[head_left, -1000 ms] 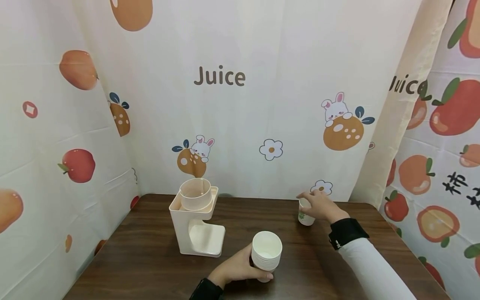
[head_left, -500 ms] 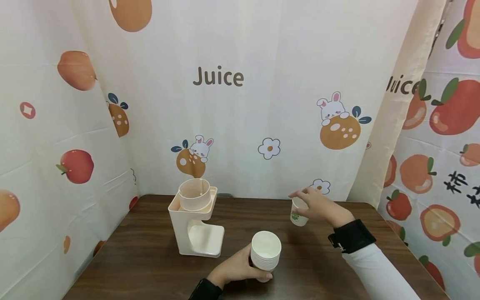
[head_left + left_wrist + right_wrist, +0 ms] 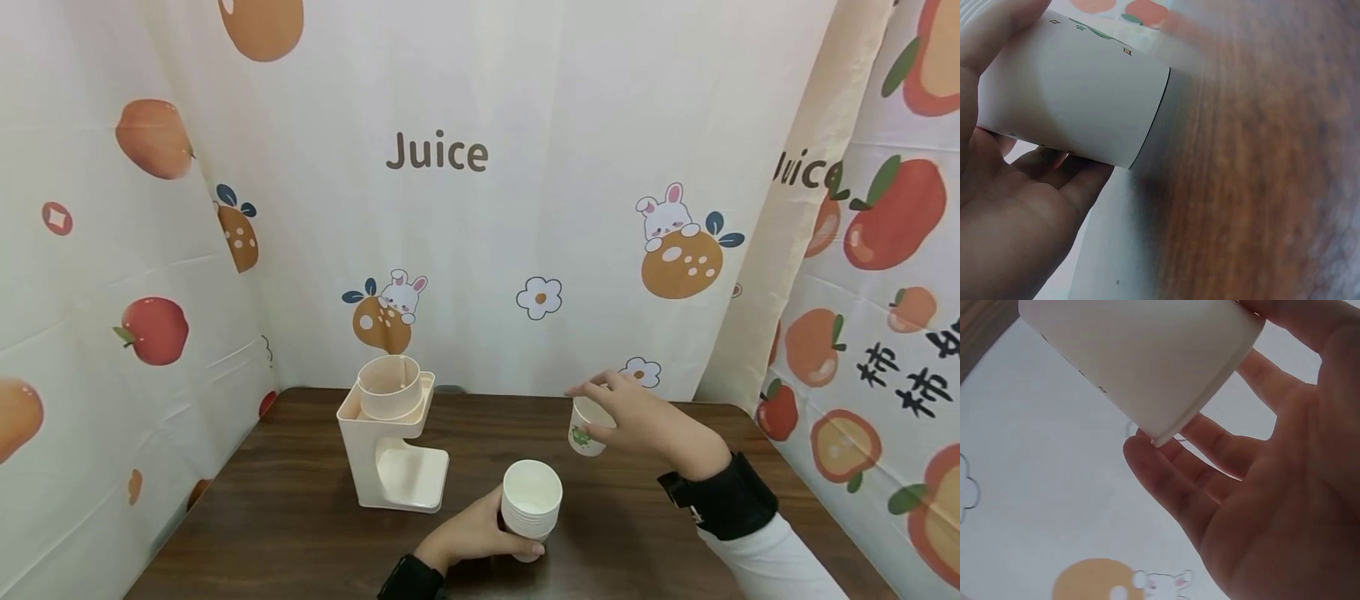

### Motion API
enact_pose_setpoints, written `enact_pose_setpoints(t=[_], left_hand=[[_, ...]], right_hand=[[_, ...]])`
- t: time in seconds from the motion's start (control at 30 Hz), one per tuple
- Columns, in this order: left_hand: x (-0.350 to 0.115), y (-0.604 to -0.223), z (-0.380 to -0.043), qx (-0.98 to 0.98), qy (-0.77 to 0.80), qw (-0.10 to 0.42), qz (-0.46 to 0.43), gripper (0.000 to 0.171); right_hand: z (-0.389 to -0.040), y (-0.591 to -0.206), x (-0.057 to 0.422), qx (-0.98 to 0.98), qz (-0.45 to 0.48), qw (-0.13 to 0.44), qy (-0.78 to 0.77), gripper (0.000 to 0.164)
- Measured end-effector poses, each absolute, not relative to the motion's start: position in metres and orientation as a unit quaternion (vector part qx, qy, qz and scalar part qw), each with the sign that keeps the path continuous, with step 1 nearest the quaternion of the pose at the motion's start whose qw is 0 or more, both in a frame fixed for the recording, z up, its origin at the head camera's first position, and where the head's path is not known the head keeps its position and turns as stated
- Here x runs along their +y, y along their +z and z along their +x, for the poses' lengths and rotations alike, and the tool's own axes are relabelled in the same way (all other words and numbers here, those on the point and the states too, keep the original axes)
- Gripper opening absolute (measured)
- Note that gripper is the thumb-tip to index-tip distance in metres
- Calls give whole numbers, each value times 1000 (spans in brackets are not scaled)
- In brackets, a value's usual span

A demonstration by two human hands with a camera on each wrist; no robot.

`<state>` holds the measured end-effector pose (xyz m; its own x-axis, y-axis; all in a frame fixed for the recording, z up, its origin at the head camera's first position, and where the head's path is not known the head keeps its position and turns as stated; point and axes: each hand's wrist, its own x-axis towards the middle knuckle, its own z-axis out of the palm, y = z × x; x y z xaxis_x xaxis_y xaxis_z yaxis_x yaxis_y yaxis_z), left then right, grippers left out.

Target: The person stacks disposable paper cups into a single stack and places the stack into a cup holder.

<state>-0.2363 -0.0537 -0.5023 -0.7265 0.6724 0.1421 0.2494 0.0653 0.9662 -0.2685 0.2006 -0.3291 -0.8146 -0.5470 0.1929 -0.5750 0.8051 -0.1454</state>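
My left hand (image 3: 480, 529) curls round a stack of nested white paper cups (image 3: 531, 492) near the front of the table. Up close in the left wrist view, the lowest cup (image 3: 1079, 94) shows small green and yellow print, with fingers beneath it and the stack lying over toward one side of that picture. Farther back on the right, my right hand (image 3: 637, 417) pinches a single white paper cup (image 3: 583, 433) with a green print near its rim. Thumb and fingers sit on opposite sides of that cup (image 3: 1141, 356) in the right wrist view. Whether its base touches the table cannot be told.
A cream-coloured stand (image 3: 367, 467) with a round open holder (image 3: 390, 390) on top and a flat foot stands left of the stack. Dark wood table (image 3: 262, 500) spreads under everything. A fruit-printed curtain (image 3: 487, 233) closes off the back and both sides.
The right hand has carried its single cup left across the back of the table, toward the middle. The left hand and its stack have stayed in place.
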Motion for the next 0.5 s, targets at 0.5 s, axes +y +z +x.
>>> enact_pose_setpoints(t=[0.5], left_hand=[[-54,-507,-240,709,601,175,326,74]], right_hand=[[-228,-306,185,-922,353,118,105,43]])
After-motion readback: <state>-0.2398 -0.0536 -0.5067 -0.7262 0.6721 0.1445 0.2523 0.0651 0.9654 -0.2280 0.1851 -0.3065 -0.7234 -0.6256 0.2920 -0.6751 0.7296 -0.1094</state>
